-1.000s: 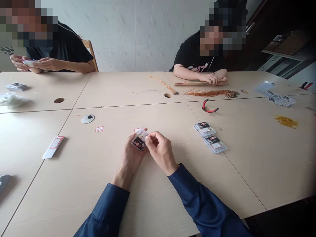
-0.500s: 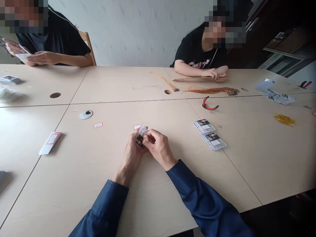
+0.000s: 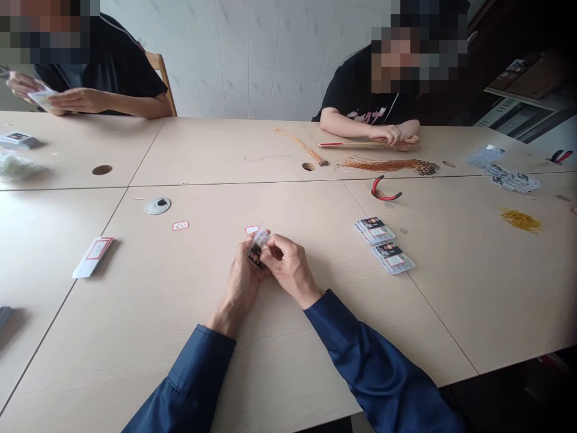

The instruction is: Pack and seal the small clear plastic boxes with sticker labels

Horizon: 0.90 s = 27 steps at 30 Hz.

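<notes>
My left hand (image 3: 241, 278) and my right hand (image 3: 288, 269) meet above the middle of the light wooden table (image 3: 279, 355). Both are closed on a small clear packet with a dark printed card (image 3: 256, 250) held between them. The left hand cradles it from below and the right hand's fingertips pinch its upper edge. A small red-and-white sticker (image 3: 252, 230) lies on the table just beyond my fingers. Two small stacks of similar packets (image 3: 384, 245) lie to the right of my hands.
Red-handled pliers (image 3: 383, 189), bundles of copper-coloured wires (image 3: 387, 164) and a yellow pile (image 3: 522, 219) lie at the far right. A sticker strip (image 3: 94, 256), a loose sticker (image 3: 180, 225) and a round cap (image 3: 157, 205) lie left. Two other people sit across, hands busy.
My right fingers have closed down onto the packet's upper edge, and both hands hold it lower and tighter. The view has shifted slightly.
</notes>
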{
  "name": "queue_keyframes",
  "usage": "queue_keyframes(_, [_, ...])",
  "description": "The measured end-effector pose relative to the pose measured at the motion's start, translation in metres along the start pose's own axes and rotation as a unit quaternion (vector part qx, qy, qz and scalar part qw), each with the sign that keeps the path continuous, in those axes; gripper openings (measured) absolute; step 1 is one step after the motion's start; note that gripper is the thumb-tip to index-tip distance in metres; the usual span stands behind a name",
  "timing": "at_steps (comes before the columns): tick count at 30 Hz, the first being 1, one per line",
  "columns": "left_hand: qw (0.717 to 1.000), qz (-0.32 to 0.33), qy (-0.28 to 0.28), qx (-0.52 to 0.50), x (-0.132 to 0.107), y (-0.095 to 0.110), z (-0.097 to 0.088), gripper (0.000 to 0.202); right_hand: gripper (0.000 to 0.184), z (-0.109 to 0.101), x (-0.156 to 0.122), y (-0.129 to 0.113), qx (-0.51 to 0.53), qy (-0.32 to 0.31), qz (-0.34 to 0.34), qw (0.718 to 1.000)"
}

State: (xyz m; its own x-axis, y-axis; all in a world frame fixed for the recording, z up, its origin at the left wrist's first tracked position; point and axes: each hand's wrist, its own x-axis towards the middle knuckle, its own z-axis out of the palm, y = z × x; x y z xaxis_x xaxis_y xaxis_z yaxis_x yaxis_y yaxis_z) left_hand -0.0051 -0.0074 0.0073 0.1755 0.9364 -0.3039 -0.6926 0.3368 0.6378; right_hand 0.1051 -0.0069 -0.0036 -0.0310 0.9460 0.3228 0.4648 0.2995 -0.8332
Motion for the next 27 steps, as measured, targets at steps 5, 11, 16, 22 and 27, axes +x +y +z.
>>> queue_keyframes(5, [1.000,0.010,-0.006,0.001,0.0006,-0.0014,-0.0011,0.023,0.021,-0.0004,-0.0004,0.0019,0.027,-0.002,0.007,1.000])
queue_keyframes(11, [1.000,0.008,-0.011,0.028,0.0003,-0.0015,-0.0009,0.023,0.019,0.0012,0.0006,0.0035,0.017,-0.003,0.007,1.000])
queue_keyframes(16, [0.999,0.006,-0.016,0.029,0.0004,-0.0035,-0.0032,0.025,0.021,-0.0007,-0.0003,0.0022,0.011,0.003,0.004,1.000])
queue_keyframes(22, [0.998,0.022,-0.037,0.038,0.0012,-0.0056,-0.0066,0.026,0.020,-0.0011,0.0003,0.0020,0.021,-0.006,0.009,1.000])
queue_keyframes(27, [0.998,0.024,-0.045,0.044,0.0018,-0.0054,-0.0070,0.026,0.020,0.0000,0.0002,0.0036,0.020,-0.005,0.008,1.000])
